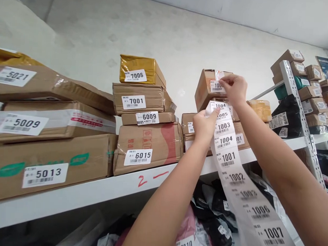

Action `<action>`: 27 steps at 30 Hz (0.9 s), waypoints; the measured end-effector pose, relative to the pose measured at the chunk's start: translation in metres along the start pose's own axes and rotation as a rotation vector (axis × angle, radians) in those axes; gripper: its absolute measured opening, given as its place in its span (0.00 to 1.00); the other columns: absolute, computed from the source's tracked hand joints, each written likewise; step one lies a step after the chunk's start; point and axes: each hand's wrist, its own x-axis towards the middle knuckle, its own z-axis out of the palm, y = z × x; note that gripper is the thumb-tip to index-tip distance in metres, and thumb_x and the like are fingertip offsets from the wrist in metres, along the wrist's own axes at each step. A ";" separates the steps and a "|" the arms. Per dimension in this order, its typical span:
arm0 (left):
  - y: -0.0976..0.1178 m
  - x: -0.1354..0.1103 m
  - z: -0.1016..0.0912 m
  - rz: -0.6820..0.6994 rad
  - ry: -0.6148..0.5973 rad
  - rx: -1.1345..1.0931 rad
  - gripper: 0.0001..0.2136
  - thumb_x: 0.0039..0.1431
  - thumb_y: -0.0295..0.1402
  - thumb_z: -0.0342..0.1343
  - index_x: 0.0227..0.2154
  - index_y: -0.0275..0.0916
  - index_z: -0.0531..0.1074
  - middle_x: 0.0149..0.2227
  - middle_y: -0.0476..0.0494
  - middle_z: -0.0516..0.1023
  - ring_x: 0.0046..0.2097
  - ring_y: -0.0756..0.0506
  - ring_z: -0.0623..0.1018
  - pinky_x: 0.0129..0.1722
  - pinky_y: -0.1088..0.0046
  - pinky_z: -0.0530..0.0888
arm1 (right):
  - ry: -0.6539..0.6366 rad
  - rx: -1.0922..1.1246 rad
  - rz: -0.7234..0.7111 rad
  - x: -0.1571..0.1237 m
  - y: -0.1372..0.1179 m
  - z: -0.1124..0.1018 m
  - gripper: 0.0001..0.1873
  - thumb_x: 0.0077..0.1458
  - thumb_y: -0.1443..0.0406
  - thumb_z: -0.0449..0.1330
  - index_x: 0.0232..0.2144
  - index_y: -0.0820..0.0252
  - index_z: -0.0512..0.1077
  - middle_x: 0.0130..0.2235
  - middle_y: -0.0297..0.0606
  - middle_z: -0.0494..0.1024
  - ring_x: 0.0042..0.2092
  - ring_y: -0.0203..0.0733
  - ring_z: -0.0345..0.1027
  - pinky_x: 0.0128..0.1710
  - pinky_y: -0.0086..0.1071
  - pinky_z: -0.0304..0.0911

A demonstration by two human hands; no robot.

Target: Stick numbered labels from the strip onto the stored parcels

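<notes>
My left hand (205, 125) is closed on the top end of a long strip of printed number labels (228, 163), with the thumb over its front. The strip hangs down and curls toward the lower right, showing numbers such as 1004, 1003 and 1007. My right hand (235, 90) pinches the right edge of a single label (216, 86) that lies against the front of a brown cardboard box (204, 85). The fingers hide the label's last digit. That box sits on top of other parcels, partly covered by my hands and the strip.
A white shelf (97, 192) carries stacked labelled boxes, including 5013 (6, 167), 6015 (149, 144) and 7006 (137, 64). A perforated metal post (301, 113) rises at the right, beside a black parcel (286, 113). Bagged parcels (216, 225) fill the lower level.
</notes>
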 end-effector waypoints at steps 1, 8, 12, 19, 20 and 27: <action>-0.001 -0.004 -0.003 0.021 -0.011 0.031 0.14 0.48 0.41 0.67 0.21 0.37 0.70 0.23 0.48 0.75 0.25 0.51 0.71 0.26 0.74 0.66 | -0.006 -0.024 0.025 0.009 0.006 0.001 0.04 0.54 0.67 0.61 0.33 0.61 0.76 0.32 0.37 0.76 0.37 0.41 0.71 0.43 0.42 0.67; -0.003 -0.023 -0.014 0.208 -0.045 0.070 0.21 0.55 0.43 0.61 0.14 0.40 0.62 0.17 0.53 0.63 0.23 0.51 0.63 0.24 0.73 0.58 | 0.028 -0.350 0.050 0.016 -0.004 -0.009 0.22 0.48 0.70 0.67 0.47 0.64 0.68 0.46 0.47 0.69 0.41 0.46 0.71 0.42 0.42 0.68; 0.001 -0.030 -0.011 0.229 -0.075 0.061 0.22 0.56 0.43 0.60 0.13 0.41 0.60 0.16 0.54 0.59 0.23 0.51 0.61 0.24 0.73 0.57 | -0.138 -0.363 -0.229 0.007 -0.014 -0.013 0.09 0.54 0.70 0.62 0.39 0.61 0.72 0.45 0.41 0.70 0.44 0.44 0.70 0.46 0.40 0.67; -0.008 -0.052 -0.016 0.160 -0.119 -0.006 0.19 0.54 0.48 0.60 0.18 0.40 0.67 0.20 0.52 0.67 0.25 0.51 0.65 0.25 0.75 0.62 | -0.268 0.075 -0.035 -0.058 -0.042 -0.065 0.13 0.61 0.58 0.57 0.44 0.56 0.74 0.40 0.38 0.77 0.44 0.40 0.71 0.42 0.36 0.70; -0.009 -0.058 -0.015 0.110 -0.167 -0.044 0.17 0.54 0.49 0.60 0.22 0.40 0.71 0.22 0.50 0.71 0.26 0.50 0.67 0.26 0.75 0.64 | -0.360 0.136 0.020 -0.077 -0.047 -0.078 0.15 0.60 0.55 0.58 0.43 0.57 0.75 0.39 0.38 0.78 0.42 0.39 0.72 0.39 0.34 0.70; -0.035 -0.122 0.013 -0.229 -0.377 -0.106 0.14 0.52 0.47 0.60 0.27 0.40 0.69 0.22 0.52 0.72 0.24 0.51 0.67 0.24 0.76 0.64 | -0.244 0.281 0.429 -0.193 -0.034 -0.139 0.17 0.46 0.52 0.68 0.32 0.59 0.77 0.30 0.38 0.79 0.27 0.36 0.70 0.22 0.29 0.66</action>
